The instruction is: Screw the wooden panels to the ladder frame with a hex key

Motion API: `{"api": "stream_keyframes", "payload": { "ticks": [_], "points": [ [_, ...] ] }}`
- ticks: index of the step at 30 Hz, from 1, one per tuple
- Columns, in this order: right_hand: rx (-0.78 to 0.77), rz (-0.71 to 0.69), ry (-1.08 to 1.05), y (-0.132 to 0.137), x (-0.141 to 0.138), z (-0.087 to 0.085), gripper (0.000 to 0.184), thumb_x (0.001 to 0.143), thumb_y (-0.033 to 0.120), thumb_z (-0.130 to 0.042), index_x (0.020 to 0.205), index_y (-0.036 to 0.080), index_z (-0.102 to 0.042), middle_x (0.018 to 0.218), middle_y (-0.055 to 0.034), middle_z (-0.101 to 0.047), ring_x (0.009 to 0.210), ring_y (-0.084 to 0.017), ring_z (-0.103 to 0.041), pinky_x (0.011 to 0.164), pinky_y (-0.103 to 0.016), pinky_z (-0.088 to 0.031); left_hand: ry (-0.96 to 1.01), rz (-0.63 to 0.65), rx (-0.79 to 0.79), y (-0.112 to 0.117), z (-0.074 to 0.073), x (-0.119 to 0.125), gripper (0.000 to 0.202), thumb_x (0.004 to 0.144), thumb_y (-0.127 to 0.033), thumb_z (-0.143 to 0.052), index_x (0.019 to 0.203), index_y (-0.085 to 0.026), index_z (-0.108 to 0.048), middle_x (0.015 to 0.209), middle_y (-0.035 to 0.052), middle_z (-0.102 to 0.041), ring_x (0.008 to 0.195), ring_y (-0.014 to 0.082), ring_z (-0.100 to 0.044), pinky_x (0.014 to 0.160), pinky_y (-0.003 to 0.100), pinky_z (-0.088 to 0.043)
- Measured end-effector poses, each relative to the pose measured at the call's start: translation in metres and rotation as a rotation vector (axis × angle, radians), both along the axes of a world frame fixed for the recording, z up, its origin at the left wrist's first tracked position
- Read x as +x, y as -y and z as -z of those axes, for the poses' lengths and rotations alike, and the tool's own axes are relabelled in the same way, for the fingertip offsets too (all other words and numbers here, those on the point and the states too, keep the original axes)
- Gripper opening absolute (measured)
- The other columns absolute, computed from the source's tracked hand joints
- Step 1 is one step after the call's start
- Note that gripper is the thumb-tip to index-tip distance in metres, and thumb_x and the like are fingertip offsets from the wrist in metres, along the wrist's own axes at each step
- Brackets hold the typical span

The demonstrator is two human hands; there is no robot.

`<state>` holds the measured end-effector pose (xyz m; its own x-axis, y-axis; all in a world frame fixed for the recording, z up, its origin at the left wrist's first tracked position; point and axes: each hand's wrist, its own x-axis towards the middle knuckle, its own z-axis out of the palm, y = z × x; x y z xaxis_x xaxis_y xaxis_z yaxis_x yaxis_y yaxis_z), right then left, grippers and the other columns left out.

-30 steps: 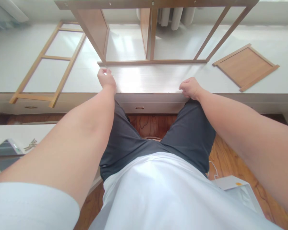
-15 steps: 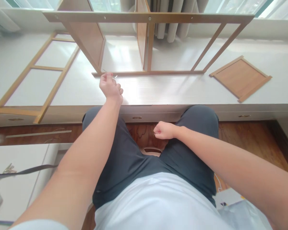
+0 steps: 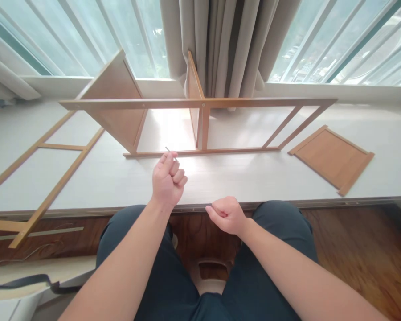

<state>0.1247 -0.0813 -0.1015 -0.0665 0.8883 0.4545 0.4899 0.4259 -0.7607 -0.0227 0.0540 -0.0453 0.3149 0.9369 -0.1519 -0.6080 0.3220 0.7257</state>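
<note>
My left hand (image 3: 169,180) is closed, pinching a thin metal rod (image 3: 167,149) between thumb and fingertips. It hovers over the white surface, just in front of the lower rail of a brown wooden frame (image 3: 240,102). This frame stands on its long side, with a panel (image 3: 115,100) at its left end and a narrower upright panel (image 3: 194,80) near the middle. Over the gap between my knees, my right hand (image 3: 227,215) is curled into a fist near the surface's front edge. A small dark tip shows by its thumb; what it holds is hidden.
A ladder-like wooden frame (image 3: 62,147) lies at left, its near end overhanging the edge. At right lies a square brown panel (image 3: 332,157) with side rails. Curtains (image 3: 232,49) and windows stand behind. A dark strap (image 3: 23,281) lies lower left.
My left hand has drawn back from the frame's lower left corner, toward the right, still pinching the rod. My right hand has risen toward the surface's edge. The view has tilted upward.
</note>
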Motion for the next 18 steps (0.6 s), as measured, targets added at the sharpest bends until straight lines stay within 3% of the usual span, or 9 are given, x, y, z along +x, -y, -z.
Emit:
{"api": "stream_keyframes", "payload": {
  "ticks": [3, 6, 10, 13, 18],
  "points": [
    [0.211, 0.063, 0.027, -0.031, 0.006, -0.015, 0.049, 0.099, 0.022, -0.05, 0.065, 0.024, -0.014, 0.055, 0.0072, -0.018, 0.049, -0.011, -0.017, 0.049, -0.03, -0.021, 0.049, 0.103, -0.021, -0.002, -0.014, 0.03, 0.027, 0.083, -0.035, -0.084, 0.086, -0.021, -0.062, 0.057, -0.013, -0.013, 0.042, 0.0044, -0.007, 0.037, 0.016, -0.013],
    [0.423, 0.084, 0.015, -0.067, 0.018, -0.042, 0.046, 0.098, 0.018, -0.05, 0.066, 0.025, -0.016, 0.055, 0.0068, -0.022, 0.049, -0.012, -0.021, 0.051, -0.03, -0.022, 0.111, 0.183, 0.025, -0.007, -0.035, 0.061, 0.029, 0.08, -0.038, -0.086, 0.087, -0.021, -0.063, 0.057, -0.0125, -0.014, 0.044, 0.0047, -0.007, 0.037, 0.017, -0.013],
    [0.572, 0.096, -0.024, -0.093, 0.034, -0.065, 0.045, 0.095, 0.014, -0.051, 0.066, 0.026, -0.018, 0.055, 0.0062, -0.023, 0.05, -0.013, -0.023, 0.052, -0.033, -0.02, 0.149, 0.207, 0.105, -0.018, -0.058, 0.074, 0.029, 0.081, -0.041, -0.086, 0.085, -0.022, -0.064, 0.058, -0.0112, -0.012, 0.044, 0.0053, -0.008, 0.038, 0.02, -0.015],
    [0.54, 0.115, -0.073, -0.088, 0.04, -0.062, 0.042, 0.093, 0.012, -0.051, 0.067, 0.025, -0.021, 0.056, 0.0059, -0.023, 0.049, -0.014, -0.022, 0.052, -0.034, -0.016, 0.138, 0.239, 0.112, -0.022, -0.056, 0.062, 0.026, 0.084, -0.041, -0.084, 0.083, -0.022, -0.066, 0.058, -0.0112, -0.012, 0.045, 0.0055, -0.007, 0.04, 0.021, -0.014],
    [0.406, 0.1, -0.068, -0.063, 0.033, -0.046, 0.037, 0.08, 0.006, -0.055, 0.07, 0.026, -0.026, 0.055, 0.0055, -0.03, 0.047, -0.015, -0.029, 0.05, -0.034, -0.023, 0.105, 0.364, 0.028, -0.013, -0.031, 0.042, 0.026, 0.087, -0.041, -0.081, 0.079, -0.022, -0.066, 0.055, -0.0116, -0.014, 0.042, 0.004, -0.009, 0.043, 0.02, -0.014]
  ]
}}
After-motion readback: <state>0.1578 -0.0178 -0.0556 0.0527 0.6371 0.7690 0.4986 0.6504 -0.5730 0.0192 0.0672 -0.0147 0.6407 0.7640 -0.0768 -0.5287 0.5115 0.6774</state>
